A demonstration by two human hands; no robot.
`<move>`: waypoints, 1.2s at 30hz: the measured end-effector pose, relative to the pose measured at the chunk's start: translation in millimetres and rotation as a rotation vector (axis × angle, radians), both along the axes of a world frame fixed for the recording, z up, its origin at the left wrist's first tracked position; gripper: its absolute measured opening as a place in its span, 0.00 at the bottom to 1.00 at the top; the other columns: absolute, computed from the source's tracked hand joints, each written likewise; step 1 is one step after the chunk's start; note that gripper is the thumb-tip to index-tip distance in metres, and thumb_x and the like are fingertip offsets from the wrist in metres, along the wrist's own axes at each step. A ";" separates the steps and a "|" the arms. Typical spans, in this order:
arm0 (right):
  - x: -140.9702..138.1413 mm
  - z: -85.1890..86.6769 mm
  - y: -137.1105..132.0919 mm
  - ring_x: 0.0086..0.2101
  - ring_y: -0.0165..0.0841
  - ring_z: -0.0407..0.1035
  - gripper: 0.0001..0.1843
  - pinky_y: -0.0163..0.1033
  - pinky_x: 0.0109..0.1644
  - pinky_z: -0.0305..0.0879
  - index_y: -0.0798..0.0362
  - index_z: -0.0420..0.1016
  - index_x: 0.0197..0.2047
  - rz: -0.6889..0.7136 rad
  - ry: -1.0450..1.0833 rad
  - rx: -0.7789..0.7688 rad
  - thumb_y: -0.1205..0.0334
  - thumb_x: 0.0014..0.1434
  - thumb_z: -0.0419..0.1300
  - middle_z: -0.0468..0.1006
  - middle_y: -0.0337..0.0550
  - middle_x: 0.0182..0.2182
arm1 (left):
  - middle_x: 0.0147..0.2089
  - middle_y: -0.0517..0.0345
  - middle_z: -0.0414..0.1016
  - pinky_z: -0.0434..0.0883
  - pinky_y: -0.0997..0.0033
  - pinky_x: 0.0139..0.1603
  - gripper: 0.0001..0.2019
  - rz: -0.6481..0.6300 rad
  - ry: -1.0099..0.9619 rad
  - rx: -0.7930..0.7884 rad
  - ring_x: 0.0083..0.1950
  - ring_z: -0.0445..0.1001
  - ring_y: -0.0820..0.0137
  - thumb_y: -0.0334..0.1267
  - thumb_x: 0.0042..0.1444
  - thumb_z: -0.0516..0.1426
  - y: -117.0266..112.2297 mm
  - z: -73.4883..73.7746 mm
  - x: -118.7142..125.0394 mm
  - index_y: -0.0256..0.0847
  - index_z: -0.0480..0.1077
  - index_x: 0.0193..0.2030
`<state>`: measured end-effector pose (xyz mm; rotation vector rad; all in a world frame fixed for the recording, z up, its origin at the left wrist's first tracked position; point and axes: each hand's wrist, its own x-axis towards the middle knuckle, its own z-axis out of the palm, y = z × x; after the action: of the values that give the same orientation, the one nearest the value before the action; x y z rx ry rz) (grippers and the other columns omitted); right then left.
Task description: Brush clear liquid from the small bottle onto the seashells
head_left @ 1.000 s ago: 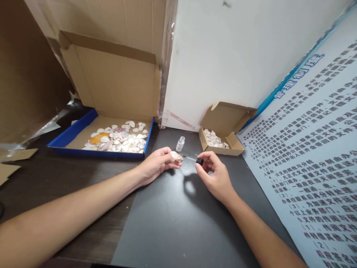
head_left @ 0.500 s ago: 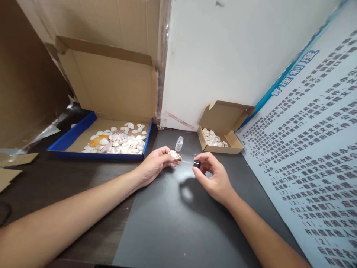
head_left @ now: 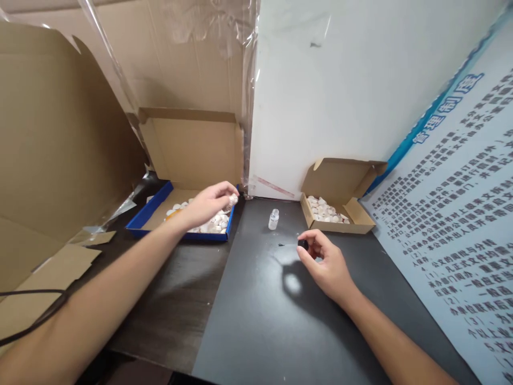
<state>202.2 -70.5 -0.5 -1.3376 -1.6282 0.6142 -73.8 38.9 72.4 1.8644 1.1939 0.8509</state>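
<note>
My left hand (head_left: 208, 204) is closed on a patterned seashell (head_left: 233, 200), held over the right side of the blue-edged cardboard box (head_left: 178, 235). White shells (head_left: 218, 223) lie in that box, partly hidden behind my hand and forearm. Between its thumb and fingers, my right hand (head_left: 324, 262) pinches a black brush cap (head_left: 303, 244). A thin clear stem with a dark brush tip (head_left: 281, 245) points left from the cap, above the grey mat. The small glass bottle (head_left: 273, 220) stands upright and uncapped on the mat, with whitish contents.
A smaller open cardboard box (head_left: 340, 227) with white shells (head_left: 323, 208) stands at the back right. Behind are a white panel (head_left: 296, 107) and a printed poster (head_left: 452, 224). Cardboard pieces (head_left: 68, 262) and a black cable (head_left: 36, 321) lie at the left.
My left hand has carried the seashell away from the brush, left and back to the blue-edged box. My right hand still pinches the cap. The camera view has turned left.
</note>
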 end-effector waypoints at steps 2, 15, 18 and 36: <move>1.6 -0.2 0.8 0.23 0.28 0.58 0.08 0.34 0.28 0.59 0.52 0.67 0.40 -0.026 0.026 0.020 0.59 0.58 0.58 0.62 0.32 0.22 | 0.36 0.58 0.72 0.65 0.71 0.34 0.14 0.060 0.238 0.017 0.34 0.68 0.69 0.37 0.50 0.50 27.0 0.0 -19.6 0.41 0.70 0.42; 3.9 -2.1 2.0 0.22 0.28 0.57 0.09 0.33 0.27 0.59 0.53 0.67 0.40 -0.031 0.022 0.030 0.57 0.59 0.57 0.60 0.32 0.21 | 0.46 0.50 0.78 0.68 0.69 0.48 0.19 -0.081 0.771 0.073 0.48 0.74 0.61 0.34 0.47 0.51 80.6 -34.3 -40.4 0.39 0.75 0.44; 4.3 -2.0 2.4 0.22 0.28 0.57 0.09 0.33 0.27 0.59 0.53 0.67 0.40 -0.034 0.015 0.029 0.57 0.59 0.57 0.61 0.32 0.21 | 0.49 0.47 0.75 0.67 0.68 0.50 0.20 -0.078 0.796 0.144 0.50 0.72 0.60 0.34 0.50 0.50 77.8 -36.3 -38.0 0.38 0.73 0.48; 6.7 -7.0 2.4 0.23 0.28 0.61 0.08 0.32 0.27 0.61 0.52 0.68 0.40 -0.049 -0.046 0.001 0.58 0.60 0.57 0.63 0.34 0.24 | 0.40 0.53 0.76 0.63 0.71 0.33 0.15 -0.179 0.658 -0.098 0.33 0.70 0.68 0.35 0.49 0.53 80.4 -25.9 -35.9 0.40 0.69 0.44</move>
<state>208.9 -68.0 -7.4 -1.3959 -1.6271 0.5570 -109.6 119.3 46.5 2.2021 1.3822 0.0611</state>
